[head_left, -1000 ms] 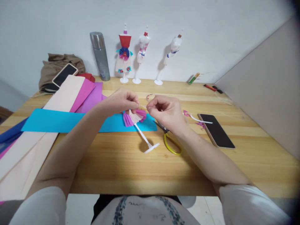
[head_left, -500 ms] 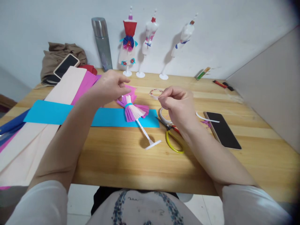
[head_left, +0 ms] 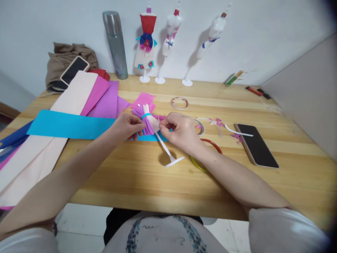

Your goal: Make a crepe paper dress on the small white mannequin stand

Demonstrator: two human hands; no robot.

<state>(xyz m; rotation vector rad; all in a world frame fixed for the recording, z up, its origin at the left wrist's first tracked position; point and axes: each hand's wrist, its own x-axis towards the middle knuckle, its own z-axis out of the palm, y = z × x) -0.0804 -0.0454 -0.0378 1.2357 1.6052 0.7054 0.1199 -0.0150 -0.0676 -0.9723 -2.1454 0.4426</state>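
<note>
A small dress form on a white stand lies tilted across the blue crepe paper strip. Its crepe paper skirt, purple with a pale panel, is gathered by a thin blue band. My left hand is closed, thumb and forefinger pinching the skirt's left edge. On the other side, my right hand has its fingertips pressed together at the skirt's right edge. Whether a bit of tape is also in them cannot be made out. Scissors lie partly under my right wrist.
Two tape rolls lie beyond my right hand, and a phone is at the right. Folded crepe paper covers the left side. Along the wall stand a flask and three dress forms.
My left hand has come down and back to the skirt's left edge. My right hand has moved left and slightly down, from beside the tape roll to the skirt's right edge.
</note>
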